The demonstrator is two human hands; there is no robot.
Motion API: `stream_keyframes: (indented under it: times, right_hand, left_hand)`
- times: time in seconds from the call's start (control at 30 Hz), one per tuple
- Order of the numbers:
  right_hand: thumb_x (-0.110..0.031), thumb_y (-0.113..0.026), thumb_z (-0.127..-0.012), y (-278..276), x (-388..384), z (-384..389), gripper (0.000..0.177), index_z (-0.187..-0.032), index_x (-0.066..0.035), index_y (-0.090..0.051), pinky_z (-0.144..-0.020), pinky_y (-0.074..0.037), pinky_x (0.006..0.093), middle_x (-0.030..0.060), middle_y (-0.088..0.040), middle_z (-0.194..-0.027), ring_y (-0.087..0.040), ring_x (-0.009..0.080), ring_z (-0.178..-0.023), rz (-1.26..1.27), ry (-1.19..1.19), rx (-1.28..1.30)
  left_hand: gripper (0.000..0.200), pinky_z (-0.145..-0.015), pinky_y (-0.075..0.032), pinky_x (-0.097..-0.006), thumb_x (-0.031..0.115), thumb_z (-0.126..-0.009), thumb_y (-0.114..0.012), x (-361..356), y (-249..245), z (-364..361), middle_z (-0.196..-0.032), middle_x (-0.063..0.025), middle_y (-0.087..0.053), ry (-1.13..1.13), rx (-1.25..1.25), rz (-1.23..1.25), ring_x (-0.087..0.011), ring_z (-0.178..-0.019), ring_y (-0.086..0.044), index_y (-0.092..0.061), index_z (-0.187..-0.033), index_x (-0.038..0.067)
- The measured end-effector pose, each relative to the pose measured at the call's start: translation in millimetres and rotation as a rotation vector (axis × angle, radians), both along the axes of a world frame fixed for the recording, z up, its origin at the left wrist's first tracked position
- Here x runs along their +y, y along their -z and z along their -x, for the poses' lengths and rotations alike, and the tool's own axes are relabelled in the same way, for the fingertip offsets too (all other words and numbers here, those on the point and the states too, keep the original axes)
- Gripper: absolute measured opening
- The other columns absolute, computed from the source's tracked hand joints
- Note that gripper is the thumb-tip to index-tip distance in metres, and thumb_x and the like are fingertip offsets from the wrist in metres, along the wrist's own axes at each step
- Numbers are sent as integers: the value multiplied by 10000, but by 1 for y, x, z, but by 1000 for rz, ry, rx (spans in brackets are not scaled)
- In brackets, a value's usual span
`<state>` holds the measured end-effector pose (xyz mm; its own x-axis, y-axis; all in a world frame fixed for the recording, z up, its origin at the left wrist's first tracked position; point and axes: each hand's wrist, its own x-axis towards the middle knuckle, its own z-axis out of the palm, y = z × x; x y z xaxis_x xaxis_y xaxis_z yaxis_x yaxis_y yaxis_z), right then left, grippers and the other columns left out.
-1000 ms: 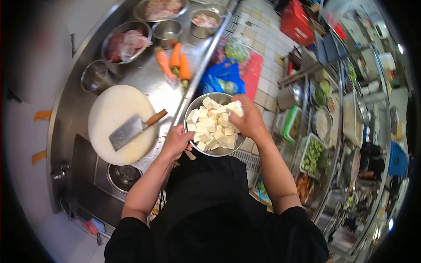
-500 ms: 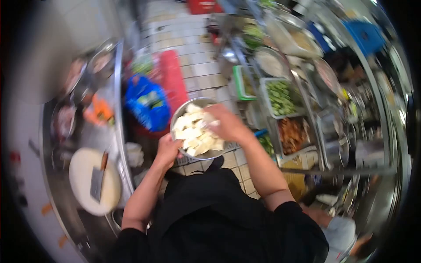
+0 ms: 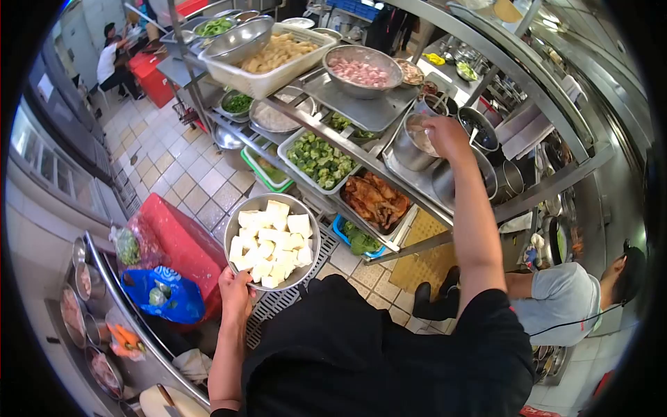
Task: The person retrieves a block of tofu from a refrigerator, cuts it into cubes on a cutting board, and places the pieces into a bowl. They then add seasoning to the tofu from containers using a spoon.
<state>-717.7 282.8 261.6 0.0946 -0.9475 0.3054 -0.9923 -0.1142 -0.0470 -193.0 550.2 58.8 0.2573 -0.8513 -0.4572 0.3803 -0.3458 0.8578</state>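
My left hand [image 3: 237,292] grips the near left rim of a round metal bowl [image 3: 314,244], its thumb over the edge. White cubes that look like tofu [image 3: 271,243] fill the bowl. On the right, my right hand [image 3: 448,139] reaches into the mouth of a deep metal pot [image 3: 411,154] on the steel shelf; its fingertips are low at the opening, and what they hold, if anything, is hidden. Pale powder or grains show inside the pot. Another metal pot [image 3: 464,177] stands just beside it.
A metal shelf rack [image 3: 410,243] holds trays of broccoli [image 3: 316,160] and roasted meat [image 3: 375,198], plus a bowl of pink meat [image 3: 361,71]. A red box [image 3: 184,233] and blue bag [image 3: 163,295] are at left. A person in grey [image 3: 566,299] is at right.
The view has turned toward the rack. My right hand has left the tofu bowl and moved right to the pot. My left hand still holds the bowl.
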Motion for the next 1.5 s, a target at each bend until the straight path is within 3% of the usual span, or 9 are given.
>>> stream_keyframes:
  times: [0.3, 0.57, 0.67, 0.8, 0.9, 1.13, 1.3, 1.4, 1.5]
  right_hand:
    - [-131, -707, -896, 17, -54, 57, 172, -993, -200, -832, -900, -542, 485, 87, -761, -988, -660, 358, -1043, -196, -174, 362]
    - [-77, -686, -899, 14, -33, 81, 179, -1044, -120, -781, -935, -558, 521, 173, -743, -1081, -702, 418, -1052, -76, -23, 121]
    - [-80, -697, -846, 9, -24, 63, 230, -1051, -119, -791, -915, -576, 518, 206, -740, -1082, -719, 417, -1063, -240, 352, 260]
    - [-104, -695, -828, 44, -30, 56, 204, -1005, -102, -796, -879, -595, 515, 211, -756, -1040, -735, 424, -1032, -160, 178, 167]
    - [-118, -686, -834, 58, -36, 49, 217, -1014, -104, -807, -890, -598, 498, 213, -764, -1050, -732, 419, -1027, -184, 190, -65]
    - [-155, -679, -897, 35, -25, 48, 227, -1052, -129, -843, -961, -590, 491, 215, -776, -1107, -735, 412, -1074, -124, 360, -180]
    - [-53, -683, -904, 0, -3, 45, 253, -1109, -67, -831, -766, -582, 386, 165, -789, -942, -745, 255, -820, -73, 379, -392]
    - [-63, -710, -945, -27, 20, 12, 227, -1149, -27, -802, -730, -534, 330, 40, -759, -890, -644, 122, -788, -137, 170, -509]
    - [-43, -695, -958, -61, 49, -61, 224, -1158, -11, -792, -757, -535, 329, 53, -770, -915, -648, 116, -822, -338, 134, -611]
  left_hand:
    - [162, -411, -387, -261, -14, -889, -597, -97, -27, 55, -825, -64, -688, 241, 77, -28, -123, -508, -535, -645, -1040, 21]
    - [186, -392, -388, -260, -22, -881, -586, -178, -40, 40, -821, -67, -706, 443, 88, 1, -114, -492, -545, -642, -1048, 36]
    - [180, -385, -394, -260, -18, -880, -587, -211, -43, 31, -818, -66, -707, 492, 76, 24, -113, -486, -548, -643, -1043, 34]
    - [170, -389, -416, -254, -14, -880, -589, -245, -33, 25, -810, -69, -705, 563, 45, 94, -115, -488, -554, -645, -1037, 22]
    - [156, -390, -426, -248, -5, -881, -594, -260, -29, 26, -816, -70, -704, 609, 37, 80, -118, -492, -561, -658, -1023, 14]
    - [139, -416, -430, -270, -5, -885, -603, -271, -41, 53, -796, -65, -680, 615, 98, 47, -127, -489, -542, -660, -1010, 19]
    - [121, -425, -429, -277, 1, -901, -602, -266, -33, 73, -786, -59, -664, 582, 97, 43, -136, -509, -552, -651, -1011, 14]
    - [136, -433, -434, -276, 2, -905, -608, -268, -34, 86, -799, -62, -670, 575, 78, 4, -136, -508, -543, -653, -1034, 7]
    - [144, -437, -430, -272, 3, -911, -611, -256, -33, 93, -814, -63, -681, 566, 53, 12, -128, -511, -542, -661, -1046, 7]
